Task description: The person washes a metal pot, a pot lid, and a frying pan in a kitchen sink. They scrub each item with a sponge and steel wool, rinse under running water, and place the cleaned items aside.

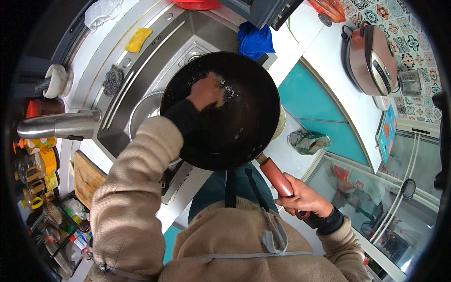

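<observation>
A large black wok (249, 110) is held over the sink's near side, its open face turned up toward me. My right hand (307, 196) is closed round its reddish-brown handle (277, 177), at the lower right. My left hand (205, 91) reaches inside the wok, fingers curled down against its wet inner surface. Something tan shows at the fingertips, too blurred to tell what it is. Shiny wet patches lie on the metal around those fingers. Below the wok, a metal basin (140, 114) in the sink is partly covered by it and by my left forearm.
The steel sink (155, 61) has a faucet (58, 126) at left. A yellow sponge (138, 40) and steel wool (113, 80) lie on its ledge. A blue cloth (255, 40) hangs at its far right corner. A rice cooker (373, 61) stands on the right counter; bottles (47, 162) crowd the left.
</observation>
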Demonstrator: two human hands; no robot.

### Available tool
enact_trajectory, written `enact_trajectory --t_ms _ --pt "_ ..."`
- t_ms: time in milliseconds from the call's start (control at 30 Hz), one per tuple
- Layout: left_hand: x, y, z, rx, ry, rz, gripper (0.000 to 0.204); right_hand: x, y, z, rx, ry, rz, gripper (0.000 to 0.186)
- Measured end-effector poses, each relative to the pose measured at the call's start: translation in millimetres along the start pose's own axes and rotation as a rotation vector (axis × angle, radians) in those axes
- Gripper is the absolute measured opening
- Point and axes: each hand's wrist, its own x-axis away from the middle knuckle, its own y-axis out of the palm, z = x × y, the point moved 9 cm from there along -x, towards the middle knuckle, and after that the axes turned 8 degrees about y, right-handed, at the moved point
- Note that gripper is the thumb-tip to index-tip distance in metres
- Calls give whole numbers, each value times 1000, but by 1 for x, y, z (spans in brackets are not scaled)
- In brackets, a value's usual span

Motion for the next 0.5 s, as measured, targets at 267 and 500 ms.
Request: enact_trajectory --t_ms 267,500 --pt "-8 46 127 1071 -38 -236 19 3 3 0 -84 -49 13 38" --pt "112 6 178 826 740 -449 8 4 16 -5 -161 -55 36 38"
